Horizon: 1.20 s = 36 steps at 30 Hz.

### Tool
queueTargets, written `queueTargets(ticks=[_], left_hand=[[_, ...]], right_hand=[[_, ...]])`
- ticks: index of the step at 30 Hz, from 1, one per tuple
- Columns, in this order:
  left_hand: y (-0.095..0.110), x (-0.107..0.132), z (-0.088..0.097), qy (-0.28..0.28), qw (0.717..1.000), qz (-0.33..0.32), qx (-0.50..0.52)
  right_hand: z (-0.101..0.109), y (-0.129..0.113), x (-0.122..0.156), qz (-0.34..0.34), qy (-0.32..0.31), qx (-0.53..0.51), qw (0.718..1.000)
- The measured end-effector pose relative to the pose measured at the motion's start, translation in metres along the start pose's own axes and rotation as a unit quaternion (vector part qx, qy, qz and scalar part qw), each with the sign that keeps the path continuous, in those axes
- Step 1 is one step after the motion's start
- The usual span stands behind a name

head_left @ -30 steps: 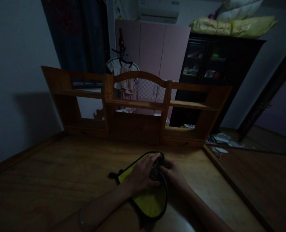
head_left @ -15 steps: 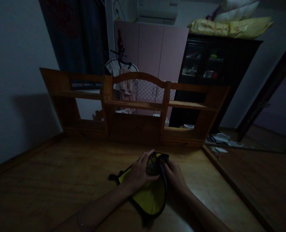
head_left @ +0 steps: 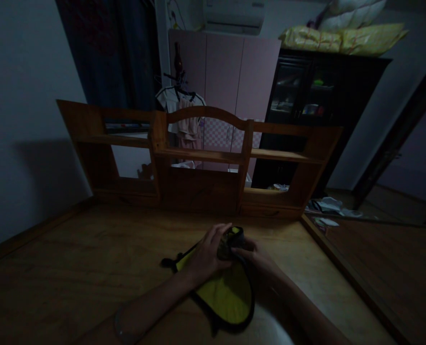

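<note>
A yellow piece with black edging (head_left: 230, 297), apparently cloth, lies on the wooden tabletop with short dark tabs at its border. My left hand (head_left: 207, 254) curls around a dark, rounded, slightly shiny object (head_left: 223, 248) at the far end of the yellow piece; its kind is too dim to make out. On the other side, my right hand (head_left: 258, 258) pinches the black edging, which is folded up and over beside that object. The undersides of both hands and part of the dark object are hidden.
The wooden tabletop (head_left: 108, 268) has a raised rim along its right side. A wooden shelf unit (head_left: 202, 155) stands along its back edge. White wall (head_left: 26, 120) borders the left. Beyond are pink cabinets (head_left: 222, 72), a black cabinet (head_left: 342, 91) and hanging clothes (head_left: 184, 115).
My right hand has shifted slightly left, folding the black edging in toward the dark object. The near end of the yellow piece has swung a little right. My left hand stays nearly in place.
</note>
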State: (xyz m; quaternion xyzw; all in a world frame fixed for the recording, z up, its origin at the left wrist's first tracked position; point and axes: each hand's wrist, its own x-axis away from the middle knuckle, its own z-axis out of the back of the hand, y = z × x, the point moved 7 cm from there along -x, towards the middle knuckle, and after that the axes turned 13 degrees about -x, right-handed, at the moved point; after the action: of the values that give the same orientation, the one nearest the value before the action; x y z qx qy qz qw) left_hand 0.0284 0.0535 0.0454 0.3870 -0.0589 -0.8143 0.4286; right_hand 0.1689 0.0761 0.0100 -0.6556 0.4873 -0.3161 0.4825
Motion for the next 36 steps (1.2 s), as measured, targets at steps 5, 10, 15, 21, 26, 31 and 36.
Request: queueTargets(ticks=[5, 10, 15, 21, 26, 31, 36], left_hand=[[0.012, 0.003, -0.004, -0.026, 0.995, -0.090, -0.034], [0.021, 0.008, -0.011, -0.046, 0.983, -0.153, -0.095], [0.022, 0.008, -0.010, -0.043, 0.980, -0.161, -0.110], [0.019, 0.007, -0.012, -0.055, 0.980, -0.157, -0.108], [0.017, 0.006, -0.011, -0.058, 0.983, -0.144, -0.103], [0.018, 0.004, -0.010, -0.069, 0.984, -0.132, -0.094], [0.018, 0.003, -0.009, -0.074, 0.985, -0.128, -0.086]], right_hand=[[-0.002, 0.007, 0.001, -0.013, -0.017, 0.028, 0.999], [0.002, 0.020, -0.001, -0.006, -0.020, 0.057, 0.998], [0.003, 0.024, -0.003, 0.037, -0.022, 0.059, 0.997], [0.002, 0.018, -0.003, 0.069, -0.026, 0.100, 0.992], [-0.001, 0.011, -0.001, 0.093, -0.019, 0.127, 0.987], [0.004, 0.010, -0.001, 0.105, 0.009, 0.152, 0.983], [0.007, 0.008, -0.003, 0.122, 0.019, 0.195, 0.973]])
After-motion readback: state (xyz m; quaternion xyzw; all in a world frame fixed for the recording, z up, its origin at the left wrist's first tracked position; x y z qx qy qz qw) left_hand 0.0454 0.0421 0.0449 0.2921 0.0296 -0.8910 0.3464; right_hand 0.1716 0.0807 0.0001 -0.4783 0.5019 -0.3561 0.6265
